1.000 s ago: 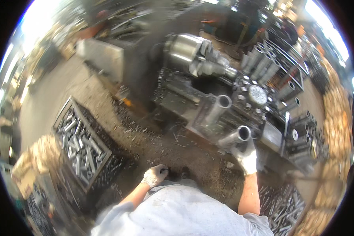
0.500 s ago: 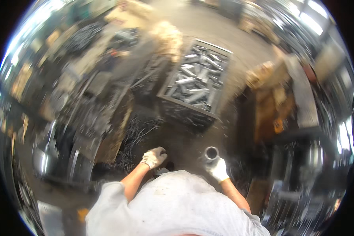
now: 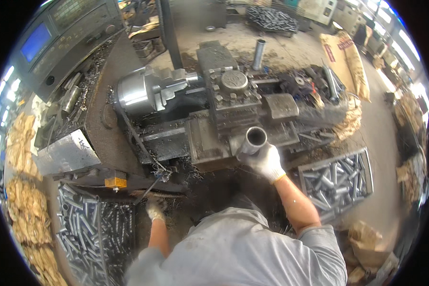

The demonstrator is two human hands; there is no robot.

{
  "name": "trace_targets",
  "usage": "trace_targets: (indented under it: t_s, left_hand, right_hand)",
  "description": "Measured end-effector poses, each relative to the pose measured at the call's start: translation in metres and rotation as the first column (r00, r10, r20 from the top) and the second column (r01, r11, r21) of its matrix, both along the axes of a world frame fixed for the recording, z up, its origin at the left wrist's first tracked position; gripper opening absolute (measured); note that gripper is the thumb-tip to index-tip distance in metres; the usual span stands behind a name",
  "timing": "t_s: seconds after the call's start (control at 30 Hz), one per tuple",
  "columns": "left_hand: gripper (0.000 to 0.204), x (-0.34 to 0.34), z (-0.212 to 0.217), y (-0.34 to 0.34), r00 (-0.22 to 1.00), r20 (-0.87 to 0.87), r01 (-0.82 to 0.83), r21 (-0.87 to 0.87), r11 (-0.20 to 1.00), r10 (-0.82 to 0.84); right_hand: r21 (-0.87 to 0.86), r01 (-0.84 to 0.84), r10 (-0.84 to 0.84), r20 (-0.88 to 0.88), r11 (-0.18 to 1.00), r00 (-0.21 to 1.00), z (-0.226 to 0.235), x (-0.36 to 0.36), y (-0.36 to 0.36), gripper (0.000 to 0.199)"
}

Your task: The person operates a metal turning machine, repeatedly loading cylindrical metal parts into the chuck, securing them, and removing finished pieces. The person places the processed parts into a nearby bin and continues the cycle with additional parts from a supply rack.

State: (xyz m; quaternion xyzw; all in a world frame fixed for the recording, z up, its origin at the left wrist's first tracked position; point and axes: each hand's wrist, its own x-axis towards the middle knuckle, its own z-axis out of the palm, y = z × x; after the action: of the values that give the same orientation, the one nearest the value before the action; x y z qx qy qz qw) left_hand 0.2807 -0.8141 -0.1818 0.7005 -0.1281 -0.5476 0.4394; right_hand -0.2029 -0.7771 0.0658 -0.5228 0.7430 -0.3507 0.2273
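My gloved right hand (image 3: 267,163) is wrapped round a short, wide metal tube (image 3: 245,147), whose round opening tilts up at me. The tube is above the front of a lathe carriage (image 3: 205,148), below the square tool post (image 3: 234,95). To the left of the carriage is the shiny lathe chuck (image 3: 137,90) with stepped jaws. My gloved left hand (image 3: 156,209) is low at the left, beside a thin metal lever (image 3: 148,189) and close to a bin of metal pieces (image 3: 118,229). Its fingers are dim and partly hidden, so their grip is unclear.
A crate of cut tubes (image 3: 338,181) stands at the right, and more tubes (image 3: 78,224) fill a bin at the lower left. Another tube (image 3: 259,55) stands upright behind the tool post. A control panel with a blue screen (image 3: 35,42) is at the far left.
My view has swung from the crate of tubes round to the lathe, and the crate now sits at the right. My right hand still holds the tube, now over the carriage.
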Motion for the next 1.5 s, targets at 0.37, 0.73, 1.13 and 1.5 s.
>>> trace_targets:
  t_s: [0.37, 0.73, 1.13, 1.5]
  left_hand:
    - [0.052, 0.072, 0.065, -0.055, 0.434, 0.834, -0.054, -0.352, 0.934, 0.340]
    - [0.028, -0.211, 0.135, -0.100, 0.309, 0.592, 0.901, 0.068, 0.428, -0.745]
    - [0.071, -0.182, 0.315, -0.326, -0.129, 0.892, 0.838, -0.135, 0.529, 0.433]
    - [0.071, -0.173, 0.296, -0.339, -0.140, 0.888, 0.837, -0.130, 0.532, 0.438]
  right_hand:
    - [0.105, -0.577, 0.586, -0.093, 0.810, 0.805, 0.033, -0.137, -0.085, 0.047]
    - [0.207, -0.746, 0.772, -0.232, 0.633, 0.592, 0.123, -0.108, -0.362, 0.041]
    - [0.326, -0.013, 0.027, -0.038, 0.945, 0.999, 0.095, -0.229, -0.508, 0.042]
    - [0.718, -0.656, 0.953, -0.031, 0.231, 0.301, 0.046, -0.014, -0.468, 0.056]
